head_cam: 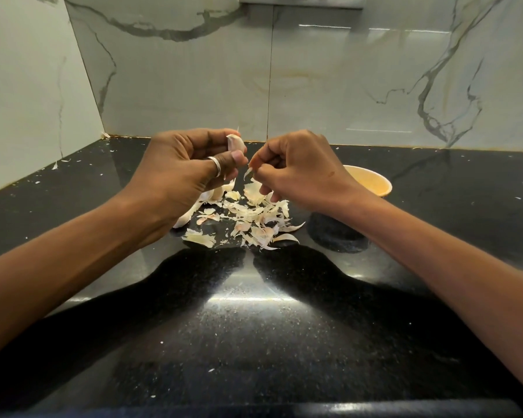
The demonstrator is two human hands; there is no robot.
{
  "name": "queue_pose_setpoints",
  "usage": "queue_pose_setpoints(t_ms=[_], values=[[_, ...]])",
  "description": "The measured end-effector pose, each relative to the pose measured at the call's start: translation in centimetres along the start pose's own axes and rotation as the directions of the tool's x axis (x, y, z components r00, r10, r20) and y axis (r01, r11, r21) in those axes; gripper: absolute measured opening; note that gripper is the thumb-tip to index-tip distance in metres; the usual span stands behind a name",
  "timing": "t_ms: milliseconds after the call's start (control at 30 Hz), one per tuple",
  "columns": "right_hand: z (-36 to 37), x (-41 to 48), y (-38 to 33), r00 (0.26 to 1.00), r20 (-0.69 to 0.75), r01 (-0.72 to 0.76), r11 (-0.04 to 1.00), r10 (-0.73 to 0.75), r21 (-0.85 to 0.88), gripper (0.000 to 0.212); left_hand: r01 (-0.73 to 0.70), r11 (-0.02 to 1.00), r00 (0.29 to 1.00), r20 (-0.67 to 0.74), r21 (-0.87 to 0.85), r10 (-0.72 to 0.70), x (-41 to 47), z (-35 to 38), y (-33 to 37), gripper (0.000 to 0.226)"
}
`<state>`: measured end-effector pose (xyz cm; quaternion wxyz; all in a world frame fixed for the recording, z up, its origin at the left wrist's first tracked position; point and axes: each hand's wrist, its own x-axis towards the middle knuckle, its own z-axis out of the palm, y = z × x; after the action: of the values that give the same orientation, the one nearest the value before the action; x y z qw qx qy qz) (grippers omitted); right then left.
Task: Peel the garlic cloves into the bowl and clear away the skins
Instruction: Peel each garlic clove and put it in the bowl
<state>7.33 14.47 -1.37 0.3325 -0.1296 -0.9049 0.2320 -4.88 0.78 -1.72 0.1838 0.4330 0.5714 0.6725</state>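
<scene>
My left hand [187,167], with a ring on the thumb, pinches a pale garlic clove [235,142] between thumb and fingertips above the black counter. Just to its right, my right hand [296,170] has its fingers curled and pinches a small strip of skin [249,172]. Under both hands lies a scattered pile of garlic skins [251,218]. A few unpeeled cloves [194,211] lie partly hidden beneath my left hand. A yellow bowl [375,184] stands behind my right wrist; its inside is mostly hidden.
The black speckled counter [254,327] runs to marble-patterned walls at the back and left. Small skin flakes [58,164] dot the left side near the wall corner. A round dark shadow or mat [335,236] lies under the bowl's near side.
</scene>
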Motion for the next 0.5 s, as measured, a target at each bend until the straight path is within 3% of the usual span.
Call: queue_pose_setpoints(t_ms=[200,333,500], values=[[-0.19,0.44,0.34,0.991,-0.121,0.05,0.998,-0.054,-0.039,0.003,0.012,0.998,0.999,0.039,0.055,-0.014,-0.03,0.03,-0.23,0.024],[-0.11,0.55,0.3,0.985,-0.171,0.035,0.999,-0.035,0.001,0.012,0.014,0.998,0.998,0.061,0.054,-0.017,0.02,0.01,-0.29,0.025],[-0.41,0.55,0.4,0.999,-0.002,-0.035,0.966,0.037,0.258,0.017,0.017,0.999,0.996,0.091,0.049,-0.022,0.04,0.03,-0.2,0.037]])
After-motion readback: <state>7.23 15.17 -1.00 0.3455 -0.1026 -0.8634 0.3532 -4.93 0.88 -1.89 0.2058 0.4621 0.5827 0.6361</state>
